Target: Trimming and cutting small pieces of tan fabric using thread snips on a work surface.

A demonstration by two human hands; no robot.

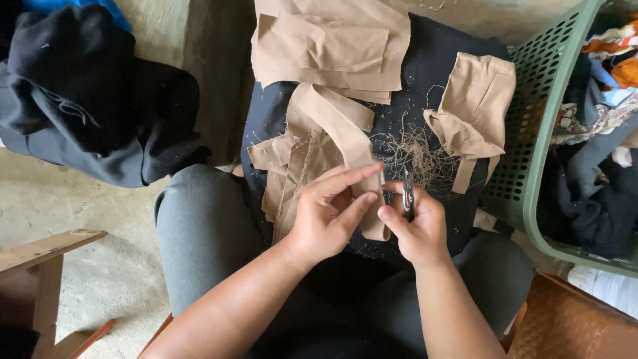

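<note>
My left hand (330, 211) pinches the end of a tan cloth strip (339, 126) that runs up across a dark round cushion (438, 60) on my lap. My right hand (417, 226) grips a small dark metal cutting tool (407, 194), its tip pointing up beside the strip's end. The two hands touch at the fingertips over the strip. A tangle of loose tan threads (415, 156) lies just above my right hand. More tan cloth pieces (292, 163) sit under and left of the strip.
Folded tan cloth (332, 43) lies at the cushion's top, another tan piece (475, 106) at its right. A green perforated basket (538, 133) of mixed clothes stands right. Black garments (86, 100) are heaped on the floor at left. A wooden frame (43, 256) sits lower left.
</note>
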